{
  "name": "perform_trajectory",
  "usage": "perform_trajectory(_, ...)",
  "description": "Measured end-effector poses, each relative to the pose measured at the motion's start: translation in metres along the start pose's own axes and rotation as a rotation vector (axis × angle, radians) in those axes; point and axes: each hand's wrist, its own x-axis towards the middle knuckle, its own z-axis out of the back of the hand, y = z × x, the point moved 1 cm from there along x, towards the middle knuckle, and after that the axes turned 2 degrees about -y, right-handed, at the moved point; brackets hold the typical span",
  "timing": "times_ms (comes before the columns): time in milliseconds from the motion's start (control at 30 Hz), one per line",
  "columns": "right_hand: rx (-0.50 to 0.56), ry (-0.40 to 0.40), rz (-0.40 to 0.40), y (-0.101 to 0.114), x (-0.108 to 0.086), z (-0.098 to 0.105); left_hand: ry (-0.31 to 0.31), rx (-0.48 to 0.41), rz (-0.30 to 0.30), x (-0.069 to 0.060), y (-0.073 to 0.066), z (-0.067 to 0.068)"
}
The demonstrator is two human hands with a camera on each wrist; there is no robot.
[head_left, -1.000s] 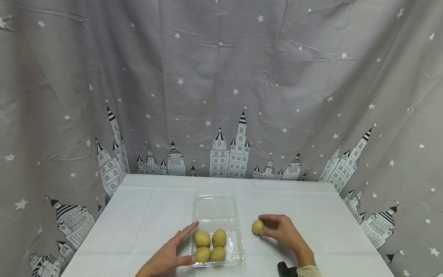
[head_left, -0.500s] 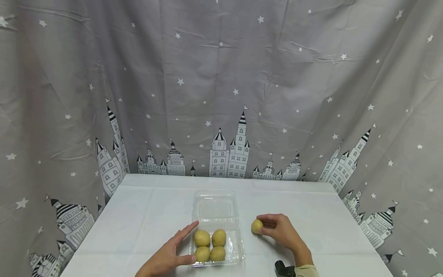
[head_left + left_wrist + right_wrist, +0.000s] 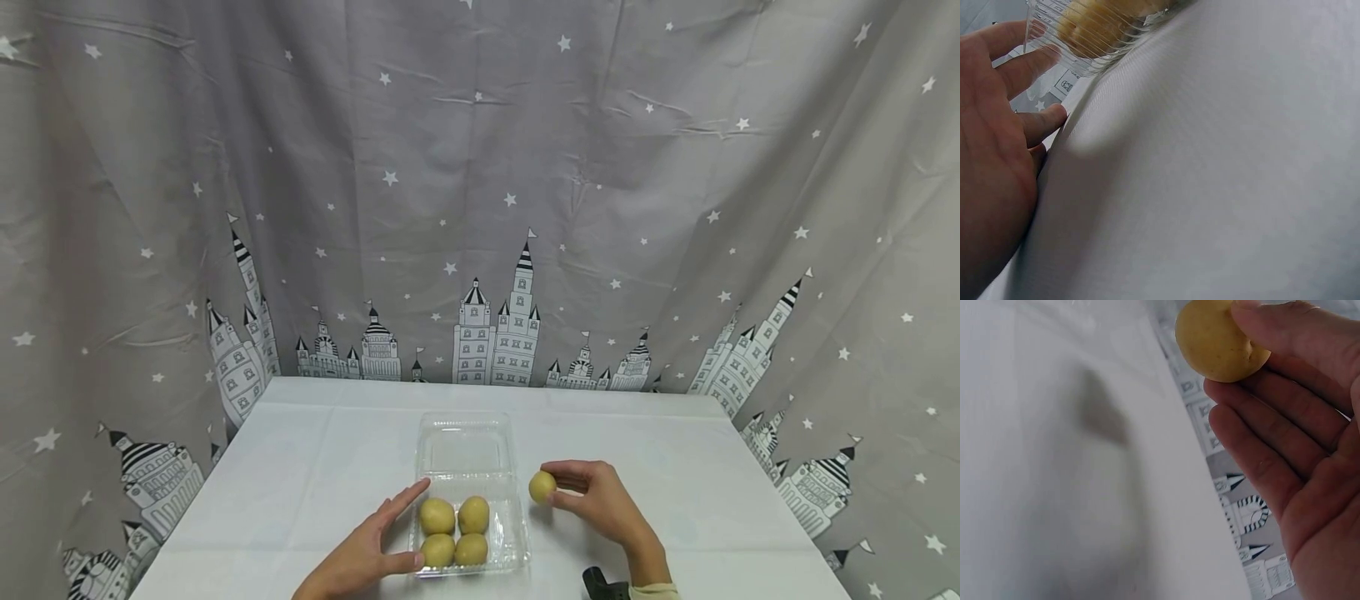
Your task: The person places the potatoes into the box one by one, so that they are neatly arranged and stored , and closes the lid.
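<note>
A clear plastic clamshell box (image 3: 510, 533) lies unfolded on the white table, its lid (image 3: 465, 446) pointing away from me. Several yellow potatoes (image 3: 437, 517) sit in two rows on the left side of its base. My left hand (image 3: 363, 550) rests at the box's left side, thumb and fingers spread; in the left wrist view, straight fingers (image 3: 1032, 69) touch the ribbed wall. Right of the box, my right hand (image 3: 603, 504) pinches one potato (image 3: 542, 487) between thumb and fingertips. The right wrist view shows this potato (image 3: 1219, 340) held above the tabletop.
The white-covered table (image 3: 300, 467) reaches back to a grey curtain (image 3: 480, 167) printed with stars and castles. A black strap mount (image 3: 603, 585) sits at my right wrist. The right part of the box base holds no potato.
My right hand has moved left with the potato, closer to the box's right edge. My left hand and the box have stayed in place.
</note>
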Motion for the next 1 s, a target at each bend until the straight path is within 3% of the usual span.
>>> perform_trajectory(333,-0.06,0.058,0.085,0.03,0.003,-0.011,-0.018,0.032,-0.052,-0.003,0.003,-0.002)
perform_trajectory(533,-0.088,0.18,0.136,0.045,0.005,-0.027,-0.023,0.005,-0.085,-0.002,0.005,-0.002)
perform_trajectory(767,-0.172,0.238,0.207,0.053,0.006,-0.042,-0.021,0.009,-0.065,-0.001,0.005,-0.002)
perform_trajectory(1000,-0.302,0.312,0.202,0.064,0.008,-0.05,-0.017,0.033,-0.053,-0.002,0.003,-0.002)
